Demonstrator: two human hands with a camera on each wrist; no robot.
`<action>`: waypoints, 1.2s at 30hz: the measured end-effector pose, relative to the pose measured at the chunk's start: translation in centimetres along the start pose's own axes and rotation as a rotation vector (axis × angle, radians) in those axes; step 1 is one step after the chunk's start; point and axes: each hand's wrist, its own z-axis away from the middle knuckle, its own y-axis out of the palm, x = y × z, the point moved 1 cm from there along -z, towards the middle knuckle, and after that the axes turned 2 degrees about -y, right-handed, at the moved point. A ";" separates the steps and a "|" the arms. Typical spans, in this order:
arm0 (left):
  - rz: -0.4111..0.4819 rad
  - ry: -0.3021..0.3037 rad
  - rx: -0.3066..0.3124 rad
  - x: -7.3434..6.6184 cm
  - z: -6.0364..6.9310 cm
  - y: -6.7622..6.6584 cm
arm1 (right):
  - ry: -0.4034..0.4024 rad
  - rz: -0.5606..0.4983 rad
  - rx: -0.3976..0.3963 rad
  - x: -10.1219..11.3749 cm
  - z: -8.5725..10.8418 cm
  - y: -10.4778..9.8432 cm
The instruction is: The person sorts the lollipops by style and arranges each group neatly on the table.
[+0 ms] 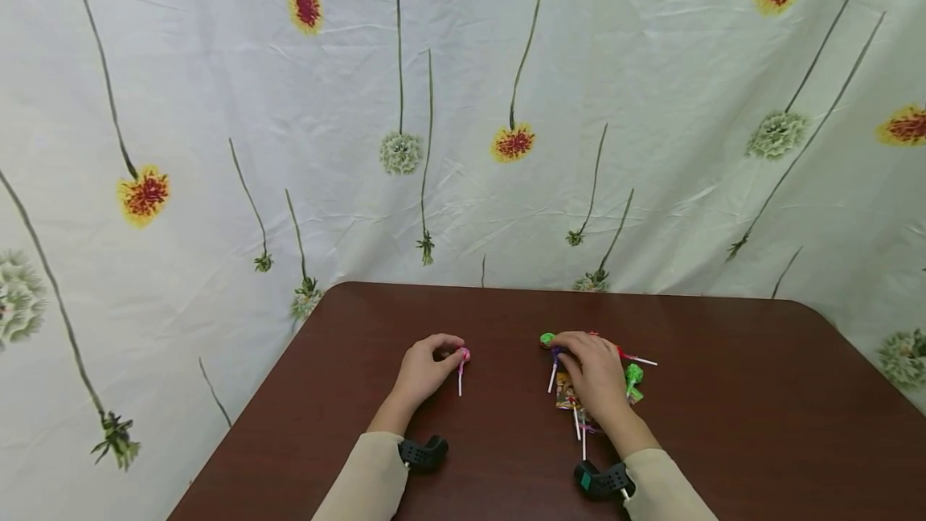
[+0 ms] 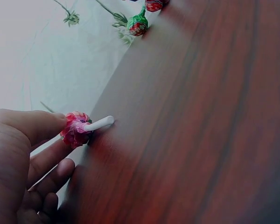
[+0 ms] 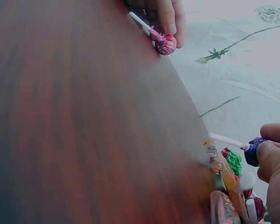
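Purple lollipop [image 3: 252, 157] pinched in the right hand [image 1: 597, 372], stick toward six; left hand [image 1: 425, 374], at nine o'clock, pinches a pink lollipop [image 3: 165, 45]!

Soft, even light filled the head view, where the patterned cloth [image 1: 470, 199] looked pale, greyer toward the right, and the dark tabletop [image 1: 506, 457] gave back little glare. Both wrist views were hazier: the cloth washed out to near white in the left one's upper left and the right one's upper right, a milky veil lay along the tabletop's edge, and the opposite lower corners fell dim. The wood grain [image 2: 191, 140] looked soft and smeared in both, while the pink lollipop [image 2: 76, 129] came out clearer.
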 end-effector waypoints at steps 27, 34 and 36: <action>-0.005 -0.043 0.003 0.0 -0.1 0.2 | 0.116 -0.442 0.109 4.8 -3.7 -2.2; -0.007 -0.040 0.003 0.0 0.0 0.1 | 0.092 -0.457 0.115 5.6 -4.0 -1.1; -0.011 -0.041 0.000 0.1 0.1 0.1 | 0.099 -0.467 0.121 5.9 -4.0 -0.7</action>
